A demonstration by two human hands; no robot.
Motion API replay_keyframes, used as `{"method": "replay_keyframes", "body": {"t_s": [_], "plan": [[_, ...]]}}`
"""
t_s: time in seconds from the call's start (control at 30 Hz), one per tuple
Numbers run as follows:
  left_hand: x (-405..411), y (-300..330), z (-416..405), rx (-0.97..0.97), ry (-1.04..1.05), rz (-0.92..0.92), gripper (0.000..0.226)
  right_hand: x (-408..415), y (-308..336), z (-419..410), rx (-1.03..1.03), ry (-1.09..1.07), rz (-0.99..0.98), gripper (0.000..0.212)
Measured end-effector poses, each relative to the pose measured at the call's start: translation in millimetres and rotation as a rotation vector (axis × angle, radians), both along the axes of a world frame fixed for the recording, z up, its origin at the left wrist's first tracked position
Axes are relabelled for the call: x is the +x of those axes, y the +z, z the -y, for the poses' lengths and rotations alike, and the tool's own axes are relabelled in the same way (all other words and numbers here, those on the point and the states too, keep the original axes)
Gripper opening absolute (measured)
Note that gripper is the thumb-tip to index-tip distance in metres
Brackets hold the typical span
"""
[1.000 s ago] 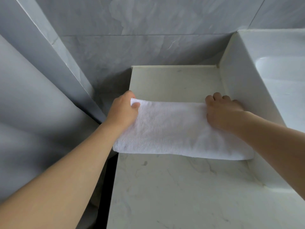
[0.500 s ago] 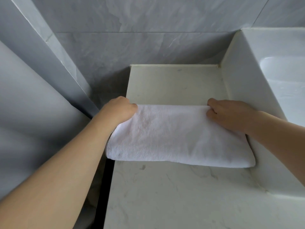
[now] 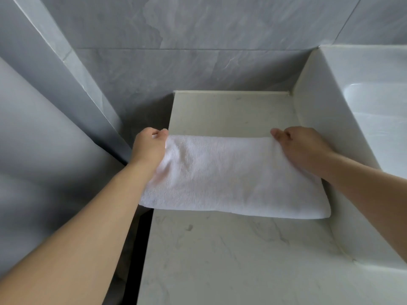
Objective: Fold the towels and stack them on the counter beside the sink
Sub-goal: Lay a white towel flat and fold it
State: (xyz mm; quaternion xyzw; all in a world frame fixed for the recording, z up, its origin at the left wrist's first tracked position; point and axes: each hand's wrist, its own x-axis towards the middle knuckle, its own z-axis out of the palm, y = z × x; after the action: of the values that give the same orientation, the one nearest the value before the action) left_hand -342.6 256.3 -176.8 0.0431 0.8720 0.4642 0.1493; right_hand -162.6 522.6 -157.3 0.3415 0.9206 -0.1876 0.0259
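Far edge of the white towel [image 3: 233, 177] now lifts off the counter [image 3: 220, 256]; a second ago it lay flat under both hands. The left hand [image 3: 149, 148] no longer rests over the far left corner with the thumb on top: it now pinches that corner, fingers curled. The right hand [image 3: 301, 146] no longer presses knuckles-down on the far right end: it now pinches the far right corner, thumb and fingers closed on the cloth. Both hands sit higher and farther apart. The towel is pulled taut between them, its near fold shifted slightly toward the camera, left end overhanging the counter edge more.
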Motion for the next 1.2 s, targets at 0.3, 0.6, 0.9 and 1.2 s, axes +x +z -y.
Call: {"method": "replay_keyframes", "body": {"t_s": [0.3, 0.6, 0.9, 1.2], "plan": [[12, 10, -30, -0.501, -0.151, -0.571, 0.042, -20, 2, 8, 0.550, 0.211, -0.042, 0.043], [101, -28, -49, -0.702, -0.648, -0.479, 0.080, 21, -46, 69, 0.200, 0.208, 0.070, 0.072], [85, -27, -16, -0.816, -0.604, -0.454, 0.080, 21, -46, 63, 0.231, 0.162, 0.126, 0.071], [72, 7, 24, -0.564, -0.170, -0.157, 0.077, 21, -49, 67, 0.271, 0.144, 0.097, 0.068]]}}
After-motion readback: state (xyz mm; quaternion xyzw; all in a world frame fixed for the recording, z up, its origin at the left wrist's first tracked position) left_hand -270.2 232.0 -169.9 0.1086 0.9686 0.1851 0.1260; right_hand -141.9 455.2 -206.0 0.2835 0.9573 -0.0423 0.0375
